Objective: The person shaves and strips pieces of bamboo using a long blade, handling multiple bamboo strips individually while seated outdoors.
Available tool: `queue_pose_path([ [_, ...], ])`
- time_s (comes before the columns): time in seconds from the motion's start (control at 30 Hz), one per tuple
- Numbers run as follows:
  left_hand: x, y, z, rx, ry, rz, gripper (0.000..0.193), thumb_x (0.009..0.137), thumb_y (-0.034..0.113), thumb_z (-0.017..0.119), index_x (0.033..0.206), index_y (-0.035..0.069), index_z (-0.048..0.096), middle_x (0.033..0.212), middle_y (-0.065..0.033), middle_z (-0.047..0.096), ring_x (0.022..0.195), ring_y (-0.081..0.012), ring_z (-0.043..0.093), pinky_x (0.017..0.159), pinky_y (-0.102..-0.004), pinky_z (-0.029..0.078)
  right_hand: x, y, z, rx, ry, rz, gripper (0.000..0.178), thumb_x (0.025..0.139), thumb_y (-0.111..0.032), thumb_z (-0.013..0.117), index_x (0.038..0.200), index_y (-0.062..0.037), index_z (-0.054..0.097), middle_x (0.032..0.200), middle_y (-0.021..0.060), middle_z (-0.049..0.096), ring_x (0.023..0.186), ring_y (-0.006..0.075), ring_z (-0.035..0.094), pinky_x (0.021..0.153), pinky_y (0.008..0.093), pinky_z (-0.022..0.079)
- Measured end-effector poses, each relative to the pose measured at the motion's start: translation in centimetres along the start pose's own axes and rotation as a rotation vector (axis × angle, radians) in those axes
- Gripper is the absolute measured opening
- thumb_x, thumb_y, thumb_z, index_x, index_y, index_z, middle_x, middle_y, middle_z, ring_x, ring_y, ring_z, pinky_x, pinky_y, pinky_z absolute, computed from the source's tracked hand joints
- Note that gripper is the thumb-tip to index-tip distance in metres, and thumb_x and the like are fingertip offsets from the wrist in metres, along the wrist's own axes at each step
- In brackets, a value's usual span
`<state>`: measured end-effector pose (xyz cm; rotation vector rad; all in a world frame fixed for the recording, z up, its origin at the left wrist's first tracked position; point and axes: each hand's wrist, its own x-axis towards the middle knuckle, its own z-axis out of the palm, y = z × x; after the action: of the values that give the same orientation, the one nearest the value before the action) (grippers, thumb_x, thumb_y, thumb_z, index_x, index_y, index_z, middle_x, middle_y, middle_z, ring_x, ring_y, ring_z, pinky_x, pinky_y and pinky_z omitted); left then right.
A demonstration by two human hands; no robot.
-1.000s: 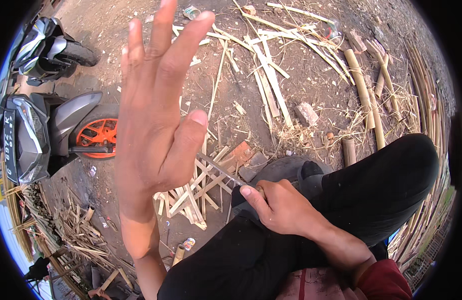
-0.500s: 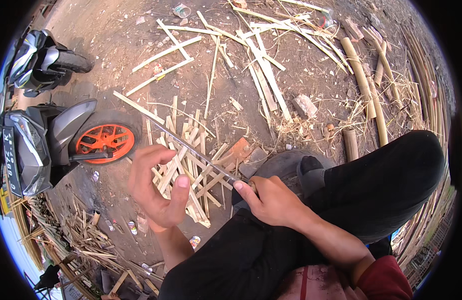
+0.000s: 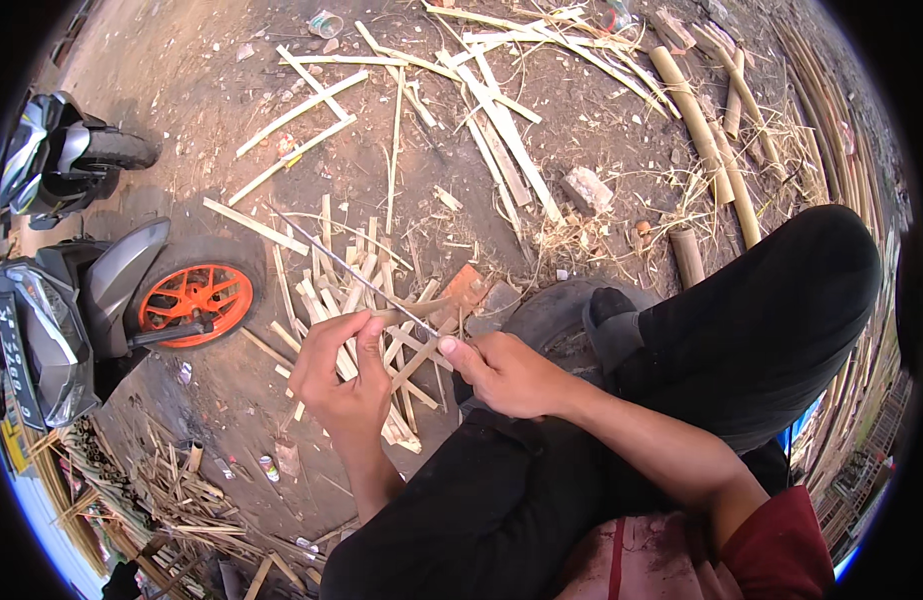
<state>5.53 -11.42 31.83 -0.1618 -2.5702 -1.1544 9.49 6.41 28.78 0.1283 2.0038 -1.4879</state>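
Observation:
My right hand (image 3: 511, 374) is closed round the handle end of a long, thin knife (image 3: 347, 266), its thumb at the base of the blade. The blade slants away to the far left, its tip above the ground. Just left of it, my left hand (image 3: 343, 378) pinches a short bamboo strip (image 3: 417, 309) between thumb and fingers. The strip crosses the blade near my right hand; whether the edge bites into it I cannot tell. Below both hands lies a loose pile of short split bamboo pieces (image 3: 331, 292).
Long bamboo strips (image 3: 511, 140) lie scattered ahead, with a brick chunk (image 3: 587, 190) and thick bamboo poles (image 3: 693, 125) at right. My black-trousered leg (image 3: 761, 330) rests by a tyre (image 3: 541, 318). A motorcycle with an orange wheel (image 3: 196, 305) and another motorcycle (image 3: 66, 160) stand at left.
My left hand was open and apart from the knife; now it has closed on a bamboo strip and moved right, up to the blade. The whole view has shifted slightly.

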Motion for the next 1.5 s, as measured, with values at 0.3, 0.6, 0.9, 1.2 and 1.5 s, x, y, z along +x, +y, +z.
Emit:
queue_pose_path([
  [0.3, -1.2, -0.7, 0.9, 0.044, 0.072, 0.083, 0.012, 0.08, -0.005, 0.073, 0.09, -0.002, 0.068, 0.082, -0.0141, 0.07, 0.074, -0.0284, 0.069, 0.068, -0.0352, 0.054, -0.3, 1.5, 1.8, -0.374, 0.268, 0.065, 0.058, 0.099, -0.044, 0.051, 0.074, 0.0074, 0.06, 0.06, 0.0299, 0.058, 0.063, 0.0483, 0.062, 0.06, 0.0529, 0.049],
  [0.6, -1.3, -1.0, 2.0, 0.034, 0.102, 0.188, 0.011, 0.085, 0.001, 0.073, 0.094, -0.003, 0.07, 0.085, -0.0134, 0.07, 0.075, -0.0231, 0.068, 0.067, -0.0316, 0.053, 1.5, 5.2, 2.0, -0.305, 0.073, 0.155, 0.067, 0.1, -0.051, 0.045, 0.083, 0.01, 0.066, 0.075, 0.032, 0.065, 0.076, 0.0474, 0.066, 0.073, 0.0534, 0.053],
  [0.9, -2.0, -3.2, -0.8, 0.084, 0.139, 0.031, 0.011, 0.089, 0.001, 0.07, 0.096, -0.007, 0.068, 0.085, -0.0128, 0.069, 0.077, -0.0177, 0.068, 0.07, -0.0292, 0.055, 2.6, 4.7, 2.2, 0.028, -0.16, 0.266, 0.055, 0.1, -0.047, 0.046, 0.116, 0.0021, 0.065, 0.084, 0.0261, 0.068, 0.081, 0.0444, 0.067, 0.073, 0.051, 0.055],
  [1.2, -2.2, -4.3, -2.0, 0.064, 0.212, -0.165, 0.011, 0.09, 0.002, 0.07, 0.094, -0.008, 0.067, 0.083, -0.0168, 0.07, 0.073, -0.0189, 0.069, 0.067, -0.0304, 0.056, 4.5, 7.4, 3.8, -0.509, 0.075, 0.021, 0.057, 0.1, -0.048, 0.045, 0.1, 0.0035, 0.069, 0.088, 0.0246, 0.069, 0.081, 0.0417, 0.068, 0.073, 0.0502, 0.055],
  [1.5, -2.1, -3.6, -0.1, 0.023, 0.211, -0.172, 0.012, 0.089, 0.0, 0.069, 0.097, -0.009, 0.067, 0.087, -0.0156, 0.07, 0.077, -0.0181, 0.068, 0.07, -0.0293, 0.056, 7.2, 11.4, 3.4, -0.392, -0.04, 0.032, 0.059, 0.101, -0.052, 0.039, 0.108, -0.002, 0.07, 0.098, 0.0213, 0.071, 0.088, 0.0392, 0.069, 0.079, 0.0499, 0.055],
])
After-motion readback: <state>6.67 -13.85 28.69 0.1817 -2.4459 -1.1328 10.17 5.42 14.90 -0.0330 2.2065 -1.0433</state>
